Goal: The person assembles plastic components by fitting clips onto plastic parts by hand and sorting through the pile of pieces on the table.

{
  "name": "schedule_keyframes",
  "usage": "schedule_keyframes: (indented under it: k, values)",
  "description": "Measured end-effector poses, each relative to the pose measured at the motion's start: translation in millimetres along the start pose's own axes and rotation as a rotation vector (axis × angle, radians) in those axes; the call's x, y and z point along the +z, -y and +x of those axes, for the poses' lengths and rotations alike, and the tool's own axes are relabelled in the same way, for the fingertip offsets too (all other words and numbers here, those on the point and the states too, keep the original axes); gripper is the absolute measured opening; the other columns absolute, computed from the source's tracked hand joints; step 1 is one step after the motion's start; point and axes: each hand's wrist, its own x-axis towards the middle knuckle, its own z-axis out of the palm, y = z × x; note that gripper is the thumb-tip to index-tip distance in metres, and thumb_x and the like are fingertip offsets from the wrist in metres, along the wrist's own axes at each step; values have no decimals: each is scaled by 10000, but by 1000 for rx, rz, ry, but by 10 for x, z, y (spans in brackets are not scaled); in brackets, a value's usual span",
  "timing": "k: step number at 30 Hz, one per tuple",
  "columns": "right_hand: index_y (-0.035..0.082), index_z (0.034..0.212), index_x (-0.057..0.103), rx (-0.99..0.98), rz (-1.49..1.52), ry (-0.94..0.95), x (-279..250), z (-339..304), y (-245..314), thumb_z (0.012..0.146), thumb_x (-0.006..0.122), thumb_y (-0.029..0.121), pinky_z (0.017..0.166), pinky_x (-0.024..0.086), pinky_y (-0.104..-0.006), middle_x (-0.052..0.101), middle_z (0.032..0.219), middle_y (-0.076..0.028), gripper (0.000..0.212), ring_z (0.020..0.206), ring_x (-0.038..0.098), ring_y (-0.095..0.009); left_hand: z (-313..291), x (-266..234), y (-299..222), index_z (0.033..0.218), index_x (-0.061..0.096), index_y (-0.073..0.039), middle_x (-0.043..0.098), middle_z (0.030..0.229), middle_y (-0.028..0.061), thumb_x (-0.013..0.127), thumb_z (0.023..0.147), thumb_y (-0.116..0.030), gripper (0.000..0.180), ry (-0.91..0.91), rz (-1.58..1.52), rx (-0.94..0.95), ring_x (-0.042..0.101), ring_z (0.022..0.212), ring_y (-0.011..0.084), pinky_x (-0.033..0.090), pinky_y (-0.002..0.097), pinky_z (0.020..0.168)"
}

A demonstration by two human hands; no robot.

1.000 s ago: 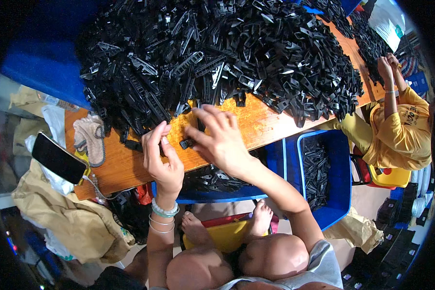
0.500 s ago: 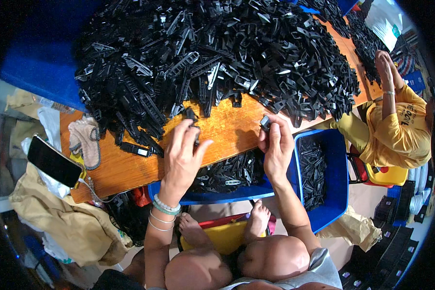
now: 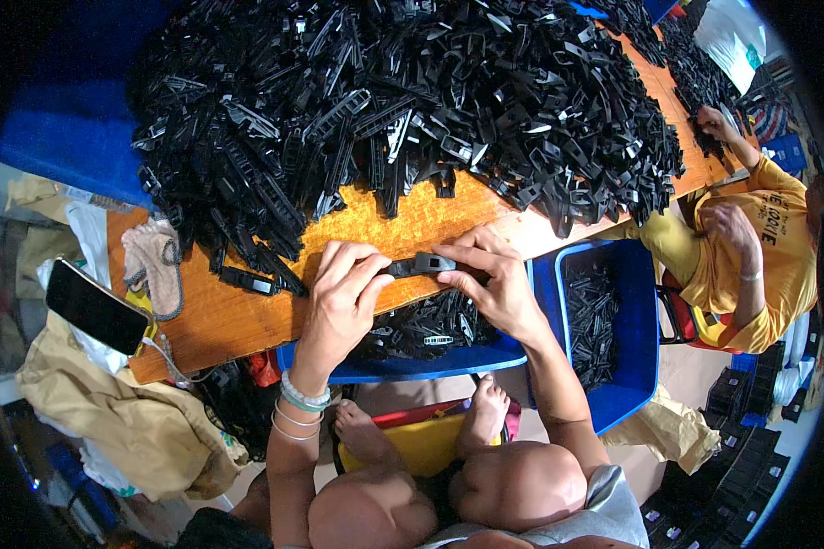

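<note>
Over the near edge of the wooden table, both my hands meet at a small black plastic part. My left hand (image 3: 341, 291) pinches the left end of a narrow black plastic strip (image 3: 401, 267). My right hand (image 3: 496, 282) is closed on a wider, shiny black plastic sleeve piece (image 3: 434, 263), whose left side touches the strip's right end. Whether the strip sits inside the sleeve piece I cannot make out. Beyond my hands rises a large heap of black plastic parts (image 3: 375, 101), long slotted strips to the left and shorter hollow pieces to the right.
Below the table edge stands a blue bin (image 3: 403, 371) with black parts, another blue bin (image 3: 634, 366) to its right. A phone (image 3: 96, 306) and a beige cloth (image 3: 152, 261) lie left on the wooden table (image 3: 220, 334) side. A co-worker in a yellow shirt (image 3: 769, 247) sits at right.
My hands have come together; the strip in my left and the sleeve piece in my right now touch, end to end. The co-worker's hands have moved apart.
</note>
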Motion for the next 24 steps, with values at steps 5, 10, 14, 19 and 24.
schedule_keyframes:
  k: [5, 10, 14, 19, 24]
  values:
    - [40, 1037, 733, 2, -43, 48, -67, 64, -29, 752, 756, 96, 812, 406, -348, 593, 873, -68, 291, 874, 519, -250, -8, -10, 3, 938, 638, 36, 601, 909, 128, 695, 773, 34, 174, 6, -34, -16, 570, 862, 306, 480, 392, 765]
    - [74, 1011, 751, -52, -117, 174, -15, 188, -9, 734, 765, 126, 859, 377, -386, 603, 985, -46, 282, 964, 508, -253, 24, 36, -28, 917, 654, 49, 630, 914, 139, 710, 748, 48, 178, 35, -78, -10, 589, 844, 292, 482, 371, 761]
    - [79, 1021, 749, -52, -141, 123, 33, 112, 11, 734, 766, 142, 885, 377, -384, 602, 1012, -47, 294, 997, 506, -253, 10, 11, -7, 947, 663, 47, 634, 913, 134, 738, 732, 24, 229, 16, -66, 1, 592, 843, 286, 484, 368, 764]
    - [65, 1085, 721, -197, -187, 147, -209, 149, 86, 795, 742, 264, 920, 392, -427, 616, 1057, -90, 352, 1046, 522, -278, 178, 2, -51, 1015, 680, 39, 642, 959, 140, 811, 690, -55, 363, -36, -79, -11, 610, 855, 279, 495, 348, 782]
    - [54, 900, 661, -135, -646, -338, 102, 665, -144, 780, 740, 284, 797, 396, -417, 568, 927, -98, 271, 933, 520, -290, 492, 235, 78, 1112, 580, 15, 537, 931, 145, 637, 874, -89, 266, -4, 462, 45, 567, 843, 333, 479, 436, 750]
